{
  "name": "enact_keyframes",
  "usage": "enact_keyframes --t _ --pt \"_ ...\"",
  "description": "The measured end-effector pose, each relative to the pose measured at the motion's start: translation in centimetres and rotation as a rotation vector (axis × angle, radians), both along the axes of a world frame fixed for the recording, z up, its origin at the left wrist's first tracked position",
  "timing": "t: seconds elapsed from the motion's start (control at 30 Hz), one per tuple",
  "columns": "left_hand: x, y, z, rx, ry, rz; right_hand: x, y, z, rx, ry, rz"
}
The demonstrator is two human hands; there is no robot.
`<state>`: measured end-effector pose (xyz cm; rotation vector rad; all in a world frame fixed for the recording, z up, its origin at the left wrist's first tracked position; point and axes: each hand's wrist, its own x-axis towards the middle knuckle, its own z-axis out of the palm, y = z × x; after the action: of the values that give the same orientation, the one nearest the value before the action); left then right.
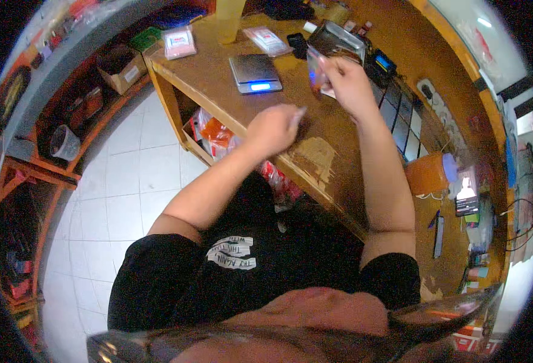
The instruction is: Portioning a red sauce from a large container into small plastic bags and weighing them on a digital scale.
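My left hand (274,129) is curled above the near edge of the wooden table (203,68). A small pale, thin piece (298,116) sticks out from its fingers, too blurred to name. Farther right, my right hand (350,86) pinches a clear plastic packet (314,68), whose contents I cannot make out. Between and beyond the hands rests a digital scale (254,68) with a lit display and a bare metal plate. Behind the right hand is a clear plastic tub (339,37) with something dark brown inside.
Flat packets (179,41) (268,41) lie at the back, near a yellowish upright object (228,20). To the right are a small device with a blue screen (383,62), a power strip (433,100), an orange jar (430,173) and a lit phone (467,193). Bags (217,131) fill the shelf underneath.
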<state>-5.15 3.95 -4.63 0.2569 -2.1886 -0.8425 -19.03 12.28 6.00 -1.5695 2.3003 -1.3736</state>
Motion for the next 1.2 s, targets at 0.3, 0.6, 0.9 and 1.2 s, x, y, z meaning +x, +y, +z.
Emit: enact_keyframes --t 0.3,0.6,0.9,1.2 --pt "1.0 1.7 1.4 0.027 -0.055 -0.049 -3.3 -8.1 -6.4 0.197 0.022 -0.09" --pt "2.1 2.5 2.6 0.044 -0.085 -0.059 -2.9 -6.2 -6.6 0.158 0.098 -0.153" --pt "1.7 2.4 2.2 0.009 -0.08 -0.03 -4.1 -9.1 -5.5 -0.167 0.283 -0.048" --pt "1.2 2.5 2.8 -0.005 -0.028 -0.015 -14.3 -6.7 2.6 -0.365 0.333 -0.492"
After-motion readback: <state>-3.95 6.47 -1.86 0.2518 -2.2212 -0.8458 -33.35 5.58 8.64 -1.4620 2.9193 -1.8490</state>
